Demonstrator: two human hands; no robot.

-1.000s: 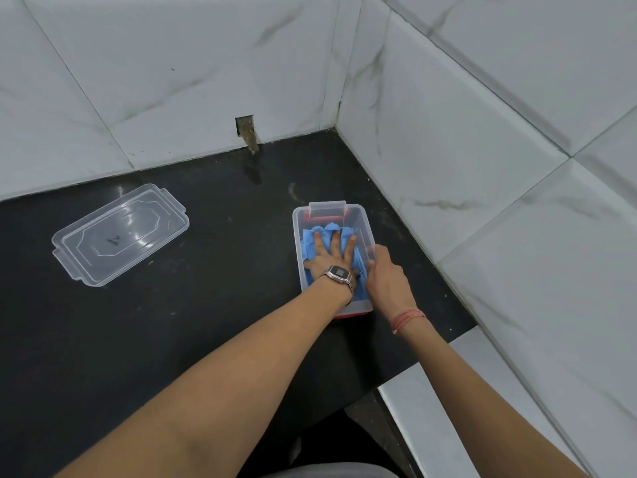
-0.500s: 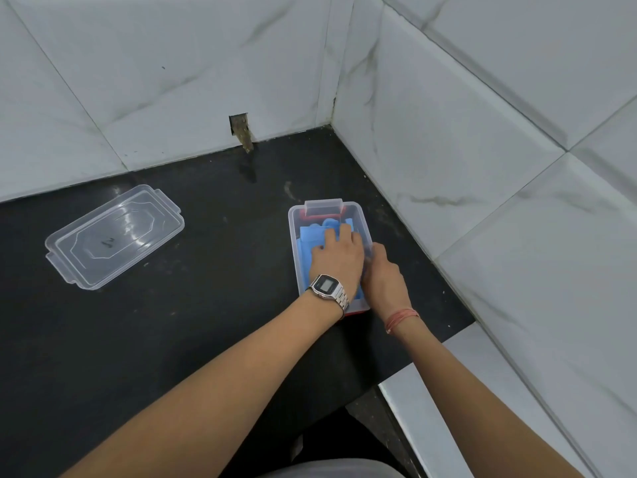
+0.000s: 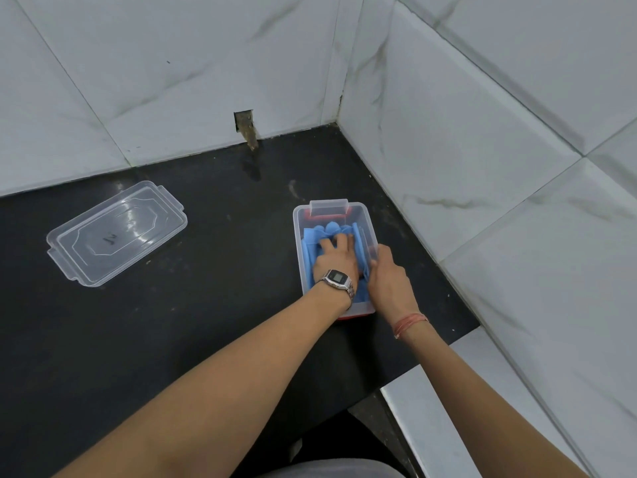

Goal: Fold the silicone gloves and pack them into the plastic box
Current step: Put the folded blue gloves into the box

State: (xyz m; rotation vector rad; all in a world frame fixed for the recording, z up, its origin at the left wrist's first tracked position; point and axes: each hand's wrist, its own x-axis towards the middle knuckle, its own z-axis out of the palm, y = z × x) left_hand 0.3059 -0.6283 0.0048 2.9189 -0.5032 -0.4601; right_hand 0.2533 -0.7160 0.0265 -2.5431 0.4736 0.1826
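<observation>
A clear plastic box (image 3: 300, 236) with red latches stands on the black counter near the right wall. Blue silicone gloves (image 3: 312, 243) lie folded inside it, fingertips toward the far end. My left hand (image 3: 336, 258), with a metal watch on the wrist, is inside the box and presses down on the gloves with its fingers extended. My right hand (image 3: 387, 274) sits at the box's right wall, its fingers curled over the rim and pinching a blue glove edge there. Both hands hide much of the gloves.
The box's clear lid (image 3: 115, 232) lies loose on the black counter (image 3: 172, 322) to the left. White marble-tile walls meet in a corner behind the box. A small hole (image 3: 244, 124) breaks the back wall. The counter's edge runs close at the lower right.
My left hand has slid slightly toward the far end while pressing the gloves. My right hand has shifted from the box's near right corner up along the right wall onto the glove edge.
</observation>
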